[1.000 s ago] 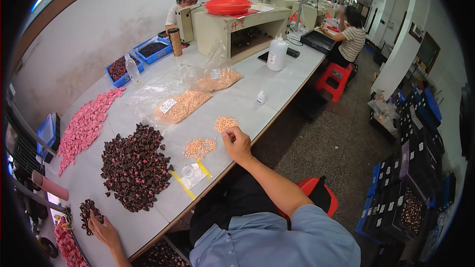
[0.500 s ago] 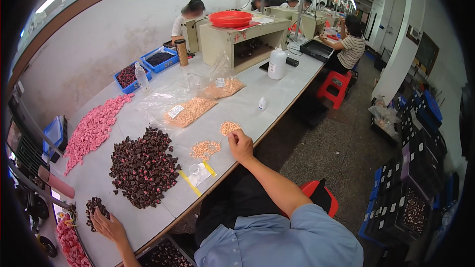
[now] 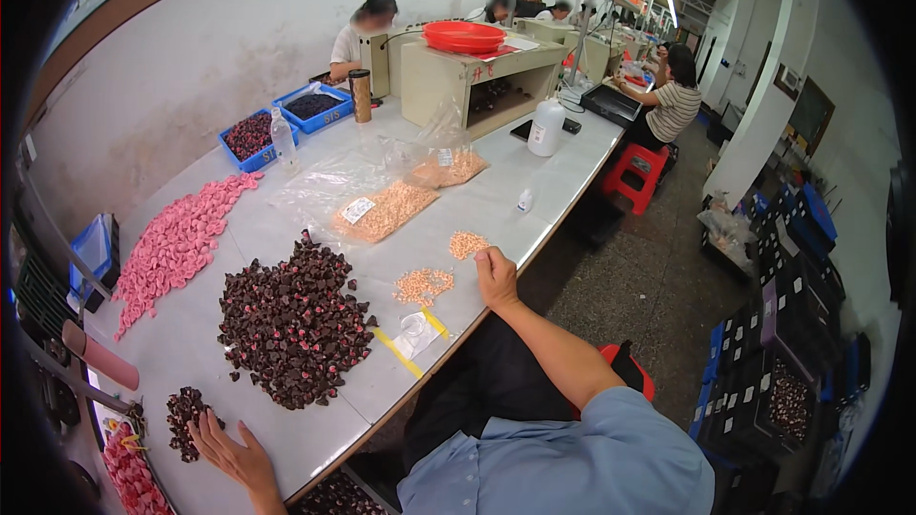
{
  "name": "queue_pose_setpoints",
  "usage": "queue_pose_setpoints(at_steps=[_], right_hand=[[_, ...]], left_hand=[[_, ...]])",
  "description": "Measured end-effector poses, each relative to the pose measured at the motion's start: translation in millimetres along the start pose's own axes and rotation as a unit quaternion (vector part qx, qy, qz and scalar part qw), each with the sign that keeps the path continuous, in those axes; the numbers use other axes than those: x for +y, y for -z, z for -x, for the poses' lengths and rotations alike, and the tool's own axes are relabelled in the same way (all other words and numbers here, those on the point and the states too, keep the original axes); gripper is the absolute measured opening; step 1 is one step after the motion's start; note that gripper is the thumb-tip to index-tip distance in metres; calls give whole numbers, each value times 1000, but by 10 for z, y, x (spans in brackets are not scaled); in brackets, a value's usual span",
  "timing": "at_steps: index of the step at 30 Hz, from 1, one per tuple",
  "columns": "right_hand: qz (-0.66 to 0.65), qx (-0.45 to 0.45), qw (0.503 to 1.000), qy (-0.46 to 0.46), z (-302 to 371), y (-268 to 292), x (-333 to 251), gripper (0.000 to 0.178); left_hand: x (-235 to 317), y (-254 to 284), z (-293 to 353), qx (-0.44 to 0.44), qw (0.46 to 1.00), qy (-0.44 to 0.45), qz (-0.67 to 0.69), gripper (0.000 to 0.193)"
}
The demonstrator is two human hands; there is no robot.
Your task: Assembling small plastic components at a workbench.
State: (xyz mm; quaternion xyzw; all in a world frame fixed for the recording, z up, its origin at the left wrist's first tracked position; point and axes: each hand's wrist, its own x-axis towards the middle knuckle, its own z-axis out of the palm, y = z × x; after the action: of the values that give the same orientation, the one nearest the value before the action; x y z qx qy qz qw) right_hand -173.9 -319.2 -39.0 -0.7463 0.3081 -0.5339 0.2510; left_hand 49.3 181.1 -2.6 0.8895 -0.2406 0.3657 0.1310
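Note:
My left hand (image 3: 232, 453) lies at the near left of the table, fingers spread, tips at the edge of a small pile of dark brown and pink pieces (image 3: 183, 422). A far larger heap of the same pieces (image 3: 291, 324) spreads in front of me. My right hand (image 3: 496, 278) is closed beside a small pile of pale orange beads (image 3: 468, 245); whatever it may hold is hidden. Another patch of beads (image 3: 423, 286) lies to its left. Nearer the edge, a small clear bag with a ring shape (image 3: 414, 334) sits between yellow tape strips.
Pink pieces (image 3: 181, 248) cover the far left. Bags of pale beads (image 3: 386, 210), a white bottle (image 3: 547, 127), a small dropper bottle (image 3: 525, 200) and blue trays (image 3: 315, 112) stand farther back. A pink cylinder (image 3: 100, 356) is at left. Other people sit farther along the bench.
My left hand has drawn back slightly, uncovering more of the small dark pile. My right hand stays closed by the beads. The whole view has shifted a little.

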Motion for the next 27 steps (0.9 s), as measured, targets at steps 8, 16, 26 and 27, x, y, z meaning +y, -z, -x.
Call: queue_pose_setpoints(at_steps=[8,16,26,27], right_hand=[[-7,-11,999,-30,18,-7,-67,25],[-72,-24,992,-103,-49,92,-247,25],[-193,-82,907,364,-952,963,-2761,96],[-201,-80,909,356,-923,979,-2759,96]], left_hand=[[-69,-11,-52,-16,1000,-8,16,48],[-115,49,-60,-30,999,1,20,42],[-170,111,7,-14,1000,18,16,43],[-169,94,-6,-14,1000,11,23,43]])
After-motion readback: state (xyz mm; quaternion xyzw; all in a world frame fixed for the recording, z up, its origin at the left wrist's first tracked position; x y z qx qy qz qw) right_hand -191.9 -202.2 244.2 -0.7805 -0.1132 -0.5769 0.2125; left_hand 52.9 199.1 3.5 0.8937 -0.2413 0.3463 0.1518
